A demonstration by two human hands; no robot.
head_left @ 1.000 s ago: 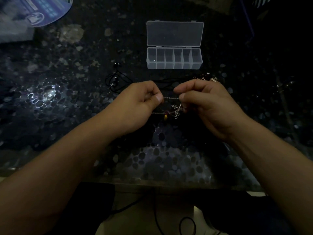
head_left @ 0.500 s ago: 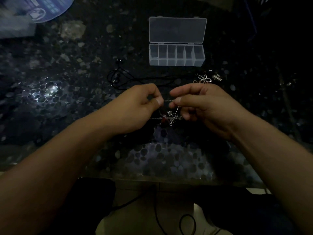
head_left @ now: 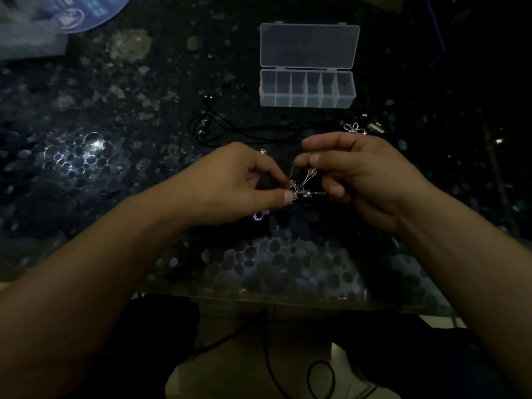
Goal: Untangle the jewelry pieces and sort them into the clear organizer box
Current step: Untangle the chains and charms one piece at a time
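A tangle of silver chain with small pendants (head_left: pixel 302 188) hangs between my two hands above the dark pebble-patterned table (head_left: pixel 288 263). My left hand (head_left: pixel 239 185) pinches the tangle at its left end between thumb and fingertips. My right hand (head_left: pixel 357 174) pinches a thin chain strand with thumb and forefinger, its other fingers curled by the chain's right end. The clear organizer box (head_left: pixel 307 88) lies open farther back, its lid flat behind it and its several compartments looking empty.
A black cord necklace (head_left: pixel 230 131) lies loose behind my left hand. A silver flower pendant (head_left: pixel 354 128) and a small metal clasp piece (head_left: pixel 376 127) rest behind my right hand. A blue round object (head_left: pixel 86 10) sits at the far left corner. Black cables lie on the floor below the table's front edge.
My left hand has dropped lower and now pinches the pendant cluster itself. My right hand has lifted a strand upward, so the tangle spreads out between them.
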